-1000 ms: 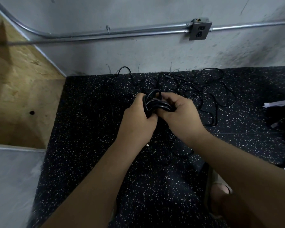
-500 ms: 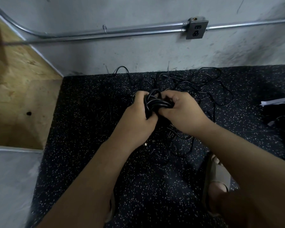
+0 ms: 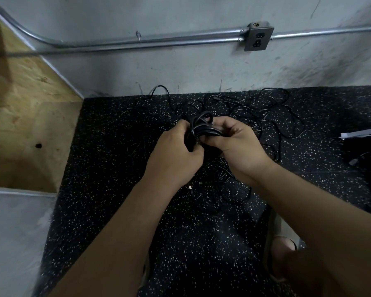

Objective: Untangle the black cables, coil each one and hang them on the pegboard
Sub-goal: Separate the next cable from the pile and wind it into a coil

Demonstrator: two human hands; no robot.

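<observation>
Fingers [image 3: 221,130] of the right hand [image 3: 238,146] are curling around a small black cable coil [image 3: 202,128], while the left hand [image 3: 174,155] is pinching the same coil from its other side. Beyond and beneath the fingers, the tangled cables [image 3: 263,116] are sprawling over the speckled floor mat [image 3: 107,168], reaching toward the wall's base. Left of the fingers the mat is lying bare up to the plywood panel [image 3: 28,125]; a dark bag [image 3: 366,159] is sitting far right.

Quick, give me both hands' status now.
Left hand: closed on the coiled black cable.
Right hand: closed on the same coiled black cable.
</observation>
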